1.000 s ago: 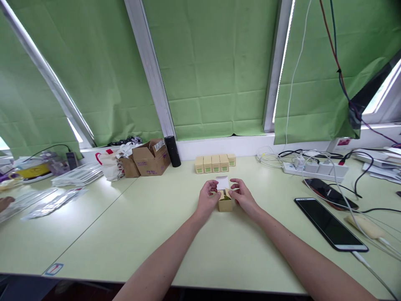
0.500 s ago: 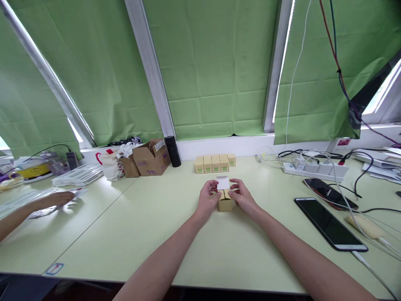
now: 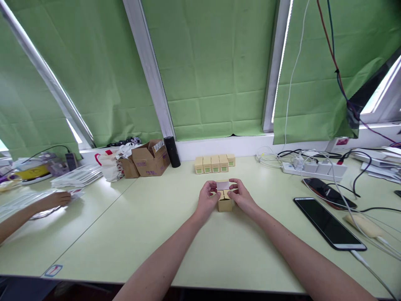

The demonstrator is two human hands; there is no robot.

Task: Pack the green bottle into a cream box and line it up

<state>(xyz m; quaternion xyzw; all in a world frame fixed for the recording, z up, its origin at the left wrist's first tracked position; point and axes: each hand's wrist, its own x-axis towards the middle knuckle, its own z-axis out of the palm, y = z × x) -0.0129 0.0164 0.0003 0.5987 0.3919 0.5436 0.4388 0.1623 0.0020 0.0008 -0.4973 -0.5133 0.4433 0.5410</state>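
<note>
A small tan cardboard box (image 3: 225, 206) stands on the table in front of me with its lid flap (image 3: 222, 185) raised at the back. My left hand (image 3: 208, 196) is at the box's left side, its thumb on the folded top flap and its fingers by the raised lid. On the right side my right hand (image 3: 241, 195) mirrors it, thumb on the top and fingertips near the lid's edge. Both hands are closed around the box. Whatever is inside the box is hidden by the flaps.
Several matching small boxes (image 3: 215, 164) stand in a row near the wall. A black cylinder (image 3: 172, 152) and an opened carton (image 3: 150, 159) are left of them. At right lie a phone (image 3: 328, 222), cables and a power strip (image 3: 315, 169). Another person's hand (image 3: 55, 200) rests at far left.
The raised lid of the small box has tilted forward, and its inner side looks darker. My fingers have moved slightly with it. The other person's hand has shifted a little left.
</note>
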